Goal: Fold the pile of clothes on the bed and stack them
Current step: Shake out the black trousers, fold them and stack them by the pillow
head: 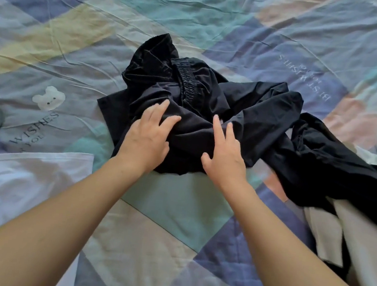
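Fingers of the left hand [146, 141] are lying spread and released on the black garment [201, 106] at centre frame; the right hand [224, 158] is resting beside it, fingers loose and flat, gripping nothing. The crumpled garment is trailing toward the right over a beige cloth [365, 238]. A folded white garment [18, 183] is lying at lower left. The patchwork bedsheet [170, 202] is showing a bear print [48, 98] above "WISHES".
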